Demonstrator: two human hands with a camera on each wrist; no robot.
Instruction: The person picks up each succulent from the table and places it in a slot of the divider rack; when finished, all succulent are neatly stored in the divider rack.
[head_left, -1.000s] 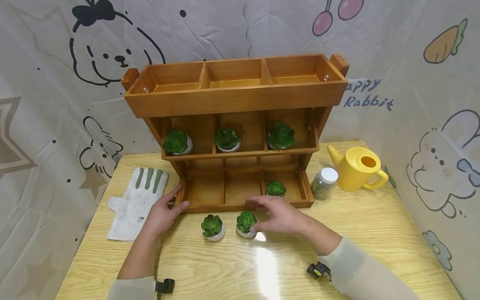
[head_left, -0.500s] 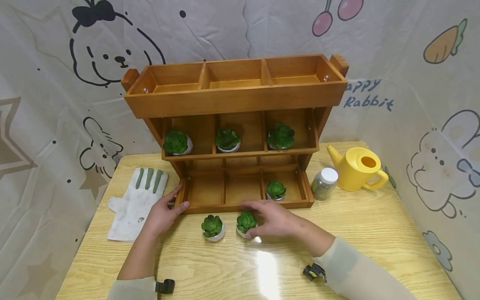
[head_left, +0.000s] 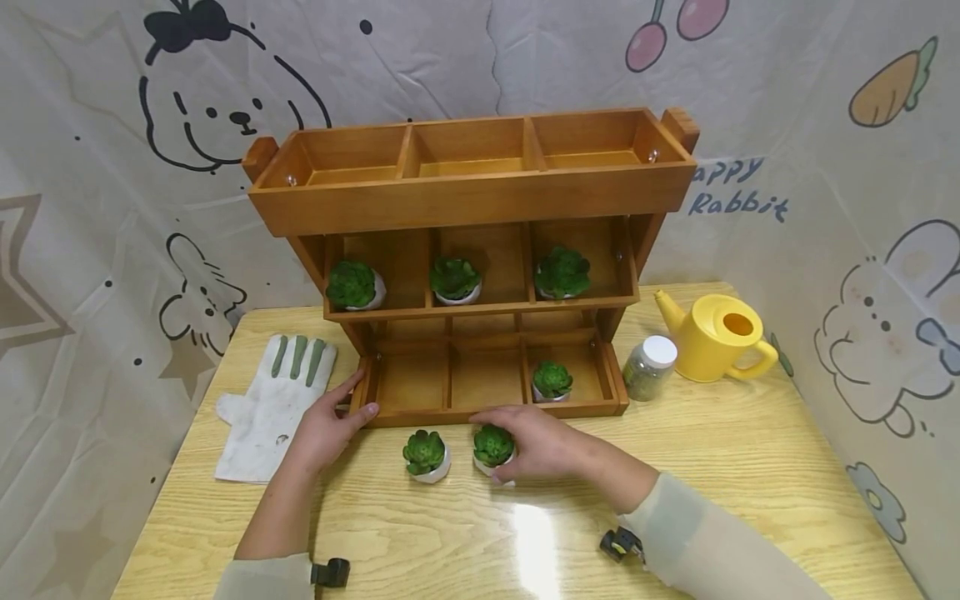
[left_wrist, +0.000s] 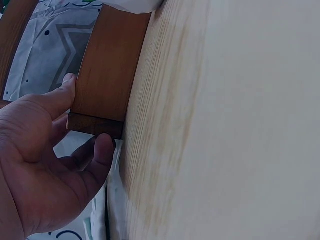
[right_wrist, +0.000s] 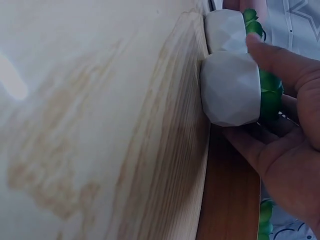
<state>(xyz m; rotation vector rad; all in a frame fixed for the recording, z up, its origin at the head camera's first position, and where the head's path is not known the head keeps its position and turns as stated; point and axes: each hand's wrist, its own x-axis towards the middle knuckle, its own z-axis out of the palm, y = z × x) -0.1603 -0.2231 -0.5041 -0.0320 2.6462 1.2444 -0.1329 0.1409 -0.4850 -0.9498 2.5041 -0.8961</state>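
Observation:
In the head view my left hand (head_left: 325, 433) holds the left end of the bottom tier of a wooden tiered planter shelf (head_left: 472, 196); the left wrist view has its thumb and fingers around the board's end (left_wrist: 102, 75). My right hand (head_left: 543, 442) surrounds a small potted succulent (head_left: 493, 447) on the table, thumb in front and fingers behind its faceted white pot (right_wrist: 231, 90). A second potted succulent (head_left: 426, 455) stands just left of it. Another succulent (head_left: 552, 381) sits in the bottom tier's right compartment. The middle tier bears three succulents, including one (head_left: 352, 285) at left.
A white glove (head_left: 273, 408) with green finger stripes lies left of the shelf. To the right stand a white-lidded jar (head_left: 649, 367) and a yellow watering can (head_left: 712, 337). A printed cloth (head_left: 825, 250) hangs around the wooden table (head_left: 420, 550).
My right hand has moved slightly left and toward me, closing in around the right-hand potted succulent on the table. The left hand has stayed on the shelf end.

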